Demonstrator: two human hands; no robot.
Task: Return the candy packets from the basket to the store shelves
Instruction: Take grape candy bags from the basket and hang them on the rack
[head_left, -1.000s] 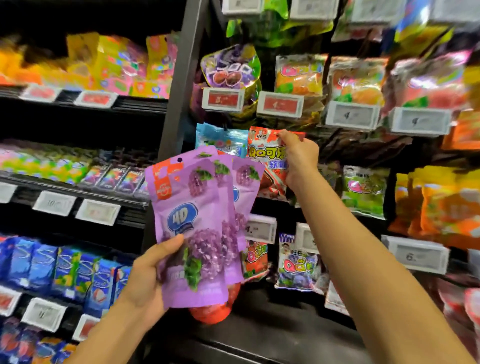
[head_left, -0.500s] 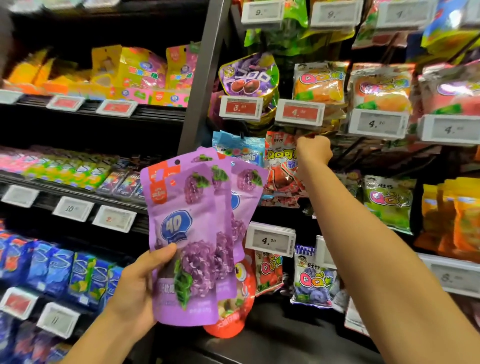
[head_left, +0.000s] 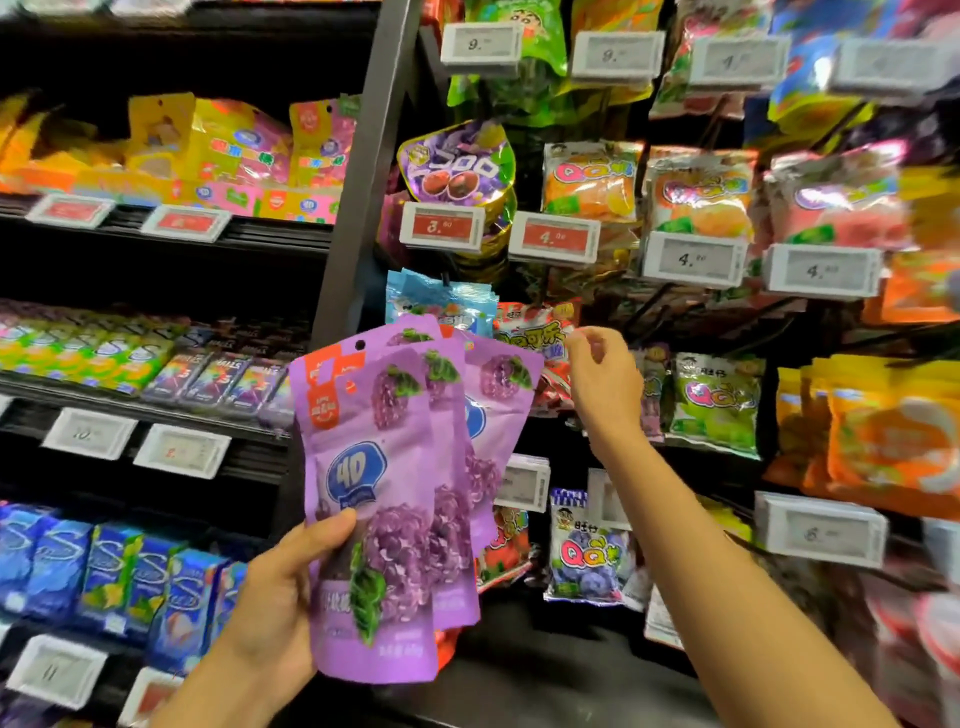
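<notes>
The upright purple grape packets (head_left: 384, 499) were clamped in the left hand (head_left: 280, 587), just left of the empty right hand (head_left: 602, 379), whose fingers (head_left: 584, 338) were loosely apart.

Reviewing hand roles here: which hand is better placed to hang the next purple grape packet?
Right, probably. The right hand is empty, fingers loose, raised beside the hanging red packet. The left hand has its grip full, fanning the purple grape packets.
</notes>
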